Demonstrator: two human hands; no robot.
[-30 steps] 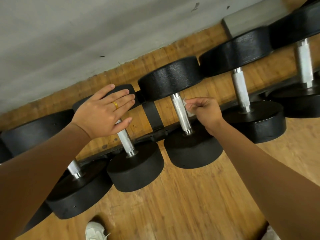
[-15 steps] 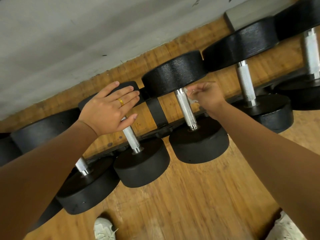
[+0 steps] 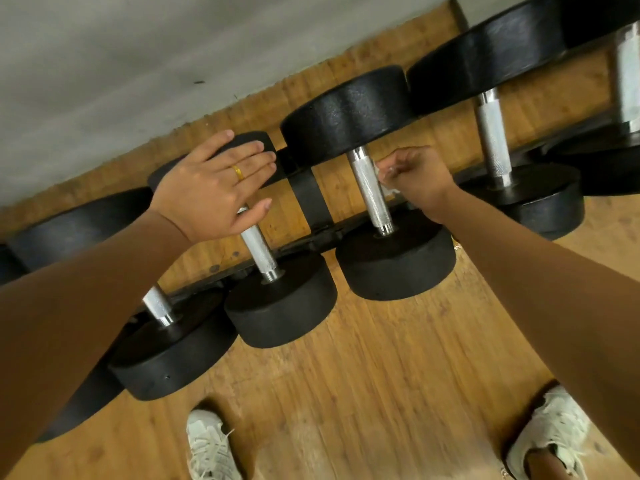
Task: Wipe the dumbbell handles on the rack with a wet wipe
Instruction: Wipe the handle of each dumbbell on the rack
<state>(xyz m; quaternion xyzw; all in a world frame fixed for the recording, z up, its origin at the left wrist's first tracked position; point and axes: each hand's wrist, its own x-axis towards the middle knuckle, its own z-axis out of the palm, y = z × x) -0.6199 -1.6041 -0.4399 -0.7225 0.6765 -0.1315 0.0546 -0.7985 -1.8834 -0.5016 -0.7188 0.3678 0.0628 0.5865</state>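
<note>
Black dumbbells with knurled silver handles lie in a row on a low black rack [image 3: 311, 199]. My right hand [image 3: 420, 178] is closed around a crumpled white wet wipe [image 3: 387, 181], pressed against the right side of the middle dumbbell's handle [image 3: 370, 192]. My left hand [image 3: 211, 188], wearing a gold ring, lies flat with fingers spread on the far head [image 3: 256, 143] of the neighbouring dumbbell, above its handle [image 3: 259, 251]. Further handles show at the left [image 3: 159, 306] and right [image 3: 493, 136].
The rack stands on a wooden floor [image 3: 381, 393] against a grey wall [image 3: 138, 64]. My two white sneakers [image 3: 209, 445] [image 3: 550, 431] are planted just in front of the rack. Bigger dumbbells [image 3: 627, 71] fill the right end.
My right hand with the wipe slid up the middle handle and has come partway back down along it. My left hand stayed on the neighbouring dumbbell's head. The camera tilted down, showing my shoes.
</note>
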